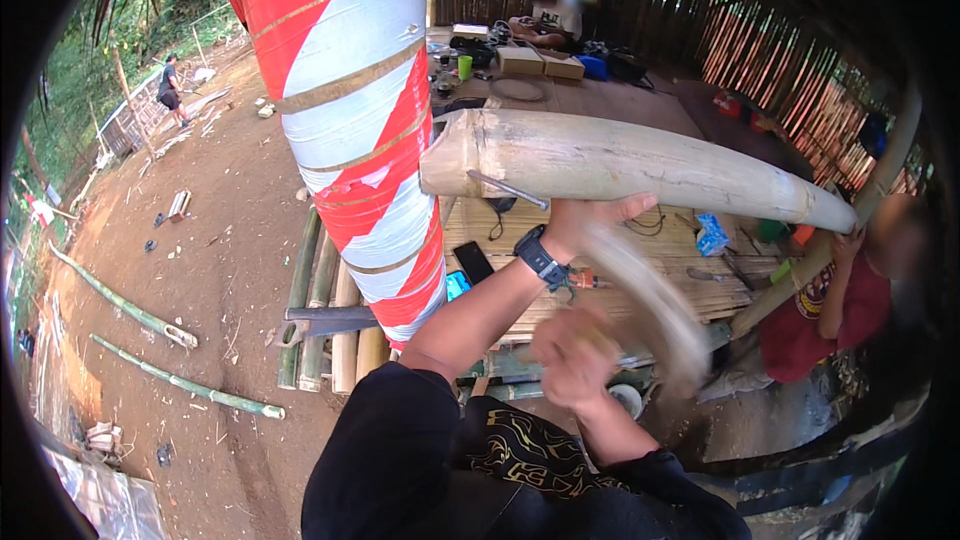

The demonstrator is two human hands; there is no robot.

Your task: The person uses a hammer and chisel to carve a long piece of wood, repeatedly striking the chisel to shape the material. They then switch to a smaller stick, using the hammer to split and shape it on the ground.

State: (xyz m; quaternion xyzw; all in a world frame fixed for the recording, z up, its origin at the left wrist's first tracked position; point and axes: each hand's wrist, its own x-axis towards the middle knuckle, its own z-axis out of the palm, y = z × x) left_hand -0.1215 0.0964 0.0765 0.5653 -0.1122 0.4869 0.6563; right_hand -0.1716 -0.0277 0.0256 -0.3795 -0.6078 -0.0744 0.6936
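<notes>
A thick pale bamboo pole (640, 155) lies level, its cut, notched end against a pillar (365, 130) wrapped in red and white. A long metal nail (508, 189) sticks out slantwise near that end. My left hand (590, 223), a black watch on its wrist, holds the pole from below with the thumb stretched along it. Below it, my right hand (577, 355) is smeared by motion, its fingers closed round a blurred pale tool (665, 325) whose kind I cannot make out. At the right, a co-worker's hand (848, 245) grips the pole's other end.
Beneath the pole is a slatted bamboo platform (640, 280) with phones (473, 262) and a blue packet (711, 235). Cut bamboo poles (325, 300) lie beside the pillar. Farther back, a person (550, 20) sits near cardboard boxes (540, 62); another person (172, 90) stands outside.
</notes>
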